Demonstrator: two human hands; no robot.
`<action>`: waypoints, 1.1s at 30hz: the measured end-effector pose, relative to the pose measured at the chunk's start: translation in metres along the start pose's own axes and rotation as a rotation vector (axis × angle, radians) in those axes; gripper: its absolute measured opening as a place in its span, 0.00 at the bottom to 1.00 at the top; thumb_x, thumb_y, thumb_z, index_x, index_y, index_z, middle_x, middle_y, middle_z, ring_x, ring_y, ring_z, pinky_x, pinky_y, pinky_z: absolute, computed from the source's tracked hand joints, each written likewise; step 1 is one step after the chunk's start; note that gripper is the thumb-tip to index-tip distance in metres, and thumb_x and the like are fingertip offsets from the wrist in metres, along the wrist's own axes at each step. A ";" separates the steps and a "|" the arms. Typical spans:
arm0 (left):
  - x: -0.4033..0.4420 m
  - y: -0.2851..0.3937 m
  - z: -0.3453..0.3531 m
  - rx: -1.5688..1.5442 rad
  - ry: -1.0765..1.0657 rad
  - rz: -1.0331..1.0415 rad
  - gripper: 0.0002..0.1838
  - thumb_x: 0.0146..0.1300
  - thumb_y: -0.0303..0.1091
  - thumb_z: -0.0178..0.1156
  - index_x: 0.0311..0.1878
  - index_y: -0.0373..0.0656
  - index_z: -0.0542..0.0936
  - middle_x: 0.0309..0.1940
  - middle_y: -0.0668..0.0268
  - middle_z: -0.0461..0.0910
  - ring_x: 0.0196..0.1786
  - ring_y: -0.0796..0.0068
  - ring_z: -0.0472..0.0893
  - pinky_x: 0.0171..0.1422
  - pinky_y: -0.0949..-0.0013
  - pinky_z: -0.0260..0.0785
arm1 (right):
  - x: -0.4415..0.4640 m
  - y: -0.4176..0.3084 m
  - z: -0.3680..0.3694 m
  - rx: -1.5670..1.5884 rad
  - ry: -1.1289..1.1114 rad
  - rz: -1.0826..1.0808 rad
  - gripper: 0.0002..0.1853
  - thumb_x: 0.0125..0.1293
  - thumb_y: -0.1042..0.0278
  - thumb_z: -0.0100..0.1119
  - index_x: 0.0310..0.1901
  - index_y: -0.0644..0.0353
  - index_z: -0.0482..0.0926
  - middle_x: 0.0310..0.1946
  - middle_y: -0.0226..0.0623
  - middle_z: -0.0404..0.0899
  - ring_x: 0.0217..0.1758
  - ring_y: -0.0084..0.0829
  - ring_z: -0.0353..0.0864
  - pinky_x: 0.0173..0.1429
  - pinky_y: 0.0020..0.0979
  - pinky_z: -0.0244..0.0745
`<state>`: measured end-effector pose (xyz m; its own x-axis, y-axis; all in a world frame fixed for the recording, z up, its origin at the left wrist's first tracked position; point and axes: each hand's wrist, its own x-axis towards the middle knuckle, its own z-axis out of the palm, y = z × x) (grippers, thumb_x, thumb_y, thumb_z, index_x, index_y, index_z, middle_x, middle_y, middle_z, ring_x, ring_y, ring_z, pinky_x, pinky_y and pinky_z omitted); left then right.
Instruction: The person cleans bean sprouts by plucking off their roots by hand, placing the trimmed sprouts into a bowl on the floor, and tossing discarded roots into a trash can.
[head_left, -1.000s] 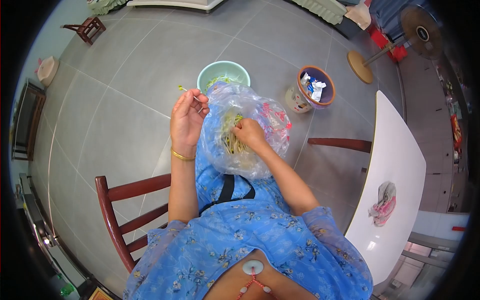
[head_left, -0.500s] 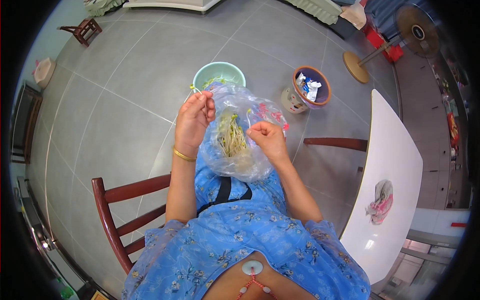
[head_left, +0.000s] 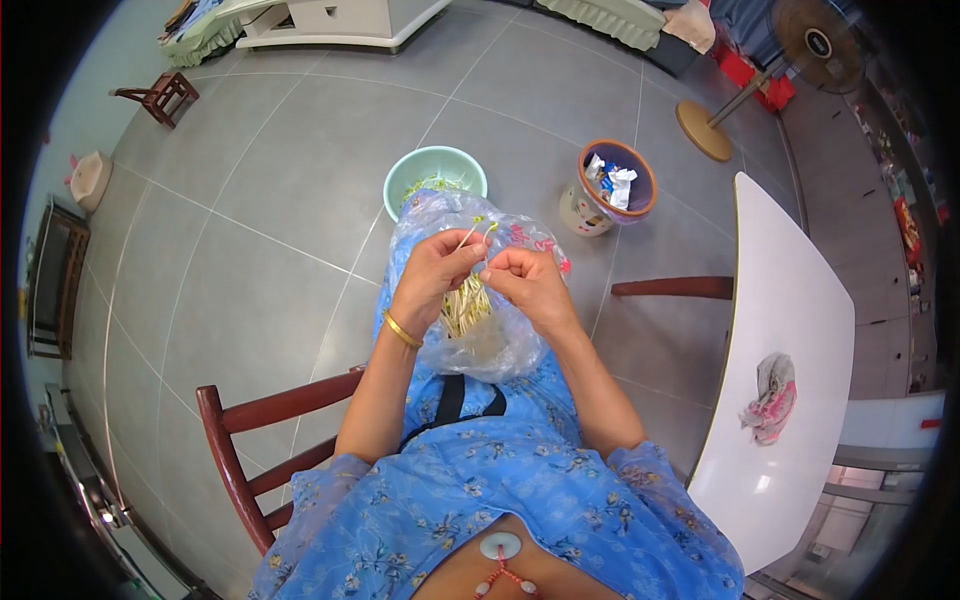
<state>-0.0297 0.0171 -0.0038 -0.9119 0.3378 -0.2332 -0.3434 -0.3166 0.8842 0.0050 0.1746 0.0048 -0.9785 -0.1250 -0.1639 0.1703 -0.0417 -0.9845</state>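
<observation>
My left hand [head_left: 440, 272] is closed in a pinch on a bean sprout [head_left: 468, 232] whose yellow-green head points up and away. Close beside it, my right hand [head_left: 530, 285] pinches another bean sprout [head_left: 488, 240] between thumb and fingertips. Both hands are over a clear plastic bag [head_left: 490, 358] with red print, which lies open on my lap. A bundle of bean sprouts [head_left: 466, 312] shows inside the bag, partly covered by my hands. Beyond the bag, a light green bowl [head_left: 392, 185] on the floor holds more sprouts.
A bin [head_left: 583, 212] with wrappers stands on the floor to the right of the bowl. At the right is a white table [head_left: 745, 500] with a crumpled plastic bag [head_left: 770, 398] on it. A wooden chair [head_left: 240, 455] is at my left, a fan [head_left: 725, 115] at the far right.
My left hand has come back from near the bowl, moving right and toward me. The two hands are now close together over the bag, each with a sprout.
</observation>
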 end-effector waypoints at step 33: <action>0.009 -0.020 -0.041 -0.418 -0.063 0.001 0.03 0.66 0.29 0.49 0.40 0.43 0.72 0.32 0.62 0.78 0.23 0.79 0.72 0.21 0.80 0.61 | 0.052 0.108 0.006 -0.365 -0.003 0.194 0.09 0.58 0.68 0.51 0.32 0.62 0.79 0.22 0.40 0.77 0.24 0.35 0.75 0.27 0.36 0.68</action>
<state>-0.0403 -0.0099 -0.0406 -0.9013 0.3867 -0.1953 -0.4157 -0.6452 0.6410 -0.0266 0.1580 -0.1096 -0.9320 -0.0988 -0.3486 0.2983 0.3371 -0.8930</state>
